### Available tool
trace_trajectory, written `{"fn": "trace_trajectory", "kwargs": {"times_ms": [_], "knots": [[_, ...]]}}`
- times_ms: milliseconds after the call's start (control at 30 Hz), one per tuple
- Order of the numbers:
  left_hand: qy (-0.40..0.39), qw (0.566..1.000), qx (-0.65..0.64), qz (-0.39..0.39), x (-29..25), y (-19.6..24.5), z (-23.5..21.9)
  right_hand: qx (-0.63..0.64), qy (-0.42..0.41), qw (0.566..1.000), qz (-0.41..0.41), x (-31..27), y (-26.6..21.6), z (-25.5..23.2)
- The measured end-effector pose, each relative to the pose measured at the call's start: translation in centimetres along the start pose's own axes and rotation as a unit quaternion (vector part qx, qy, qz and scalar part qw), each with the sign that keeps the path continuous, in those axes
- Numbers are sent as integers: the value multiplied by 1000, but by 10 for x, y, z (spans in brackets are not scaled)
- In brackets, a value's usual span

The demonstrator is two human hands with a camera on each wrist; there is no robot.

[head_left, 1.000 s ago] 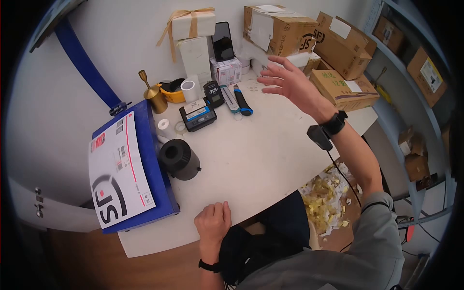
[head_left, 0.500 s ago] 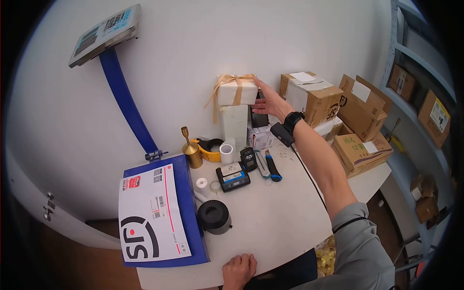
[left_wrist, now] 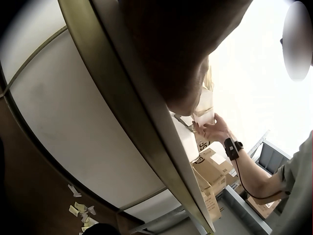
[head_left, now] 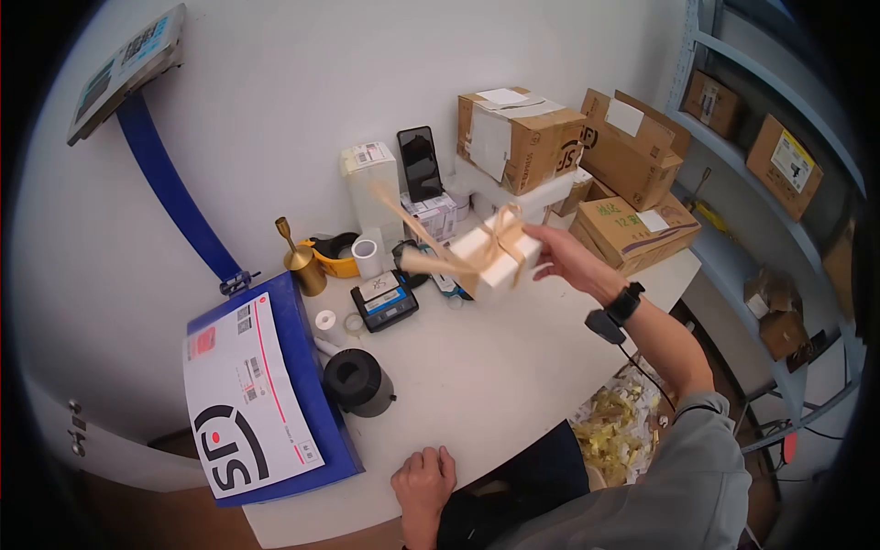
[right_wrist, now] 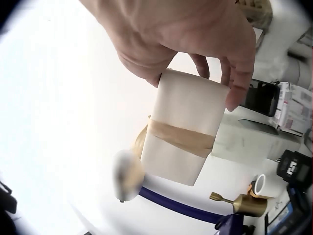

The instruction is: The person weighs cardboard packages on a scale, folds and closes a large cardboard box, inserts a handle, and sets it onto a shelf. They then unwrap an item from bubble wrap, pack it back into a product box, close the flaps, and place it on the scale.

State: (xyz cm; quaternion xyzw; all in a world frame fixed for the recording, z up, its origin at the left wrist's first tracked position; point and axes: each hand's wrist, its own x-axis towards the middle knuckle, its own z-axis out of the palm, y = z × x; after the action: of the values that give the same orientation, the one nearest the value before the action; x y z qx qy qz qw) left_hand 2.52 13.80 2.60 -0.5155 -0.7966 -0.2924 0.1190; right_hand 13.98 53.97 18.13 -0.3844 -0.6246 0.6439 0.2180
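My right hand (head_left: pixel 570 259) grips one end of a small white gift box (head_left: pixel 500 277) between thumb and fingers, holding it up over the back half of the table. A tan ribbon (right_wrist: pixel 181 137) runs round the box, its loose ends blurred as they swing to the left. In the right wrist view the thumb and fingers lie along opposite sides of the box. Near the table's front edge rests my left hand (head_left: pixel 424 478), fingers loosely curled and holding nothing. Behind the gift box stand a tall white box (head_left: pixel 371 197) and a black phone (head_left: pixel 421 163).
A blue scale (head_left: pixel 316 367) with a printed white sheet fills the left side, beside a black cylinder (head_left: pixel 359 383). A label printer (head_left: pixel 390 302), tape rolls and a brass-coloured object (head_left: pixel 305 268) stand behind. Cardboard boxes (head_left: pixel 637 229) stack up at the right, near shelving.
My right hand reached to the gift box on top of the tall white box, took hold of it, and brought it down and towards me. The left hand stays at the table edge.
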Motion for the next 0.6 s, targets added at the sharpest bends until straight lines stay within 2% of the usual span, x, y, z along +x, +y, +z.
{"fn": "trace_trajectory", "kwargs": {"times_ms": [67, 133, 200, 233, 300, 333, 367, 400, 467, 500, 567, 600], "knots": [[-12, 1000, -9, 3, 0, 0, -1, -14, 61, 996, 67, -31, 59, -46], [-8, 1000, 3, 7, 1, 0, 1, 10, 119, 988, 98, -51, 93, -86], [-11, 1000, 7, 12, 1, -1, 2, 22, 181, 981, 65, -57, 114, -111], [-10, 1000, 18, 9, 0, 0, 2, 25, 186, 980, 67, -53, 126, -124], [-13, 1000, 17, 13, -2, 1, 3, -112, 246, 963, -9, -35, 141, -139], [-7, 1000, 20, 9, -1, -1, 2, -111, 235, 966, -17, -38, 131, -131], [6, 999, 33, -3, -1, -2, -1, -226, 283, 928, -86, -47, 120, -122], [1, 1000, 23, -4, -1, 0, -2, -333, 325, 870, -160, -53, 102, -105], [15, 999, 24, -16, 2, 2, 1, -428, 359, 757, -339, -59, 71, -67], [9, 999, 32, -11, 1, 2, 2, -410, 321, 792, -319, -59, 51, -48], [13, 1000, 27, -5, 3, 3, 0, -333, 234, 838, -363, -45, 14, 0], [16, 999, 32, -4, 2, 2, 0, -338, 200, 841, -372, -32, -3, 26]]}}
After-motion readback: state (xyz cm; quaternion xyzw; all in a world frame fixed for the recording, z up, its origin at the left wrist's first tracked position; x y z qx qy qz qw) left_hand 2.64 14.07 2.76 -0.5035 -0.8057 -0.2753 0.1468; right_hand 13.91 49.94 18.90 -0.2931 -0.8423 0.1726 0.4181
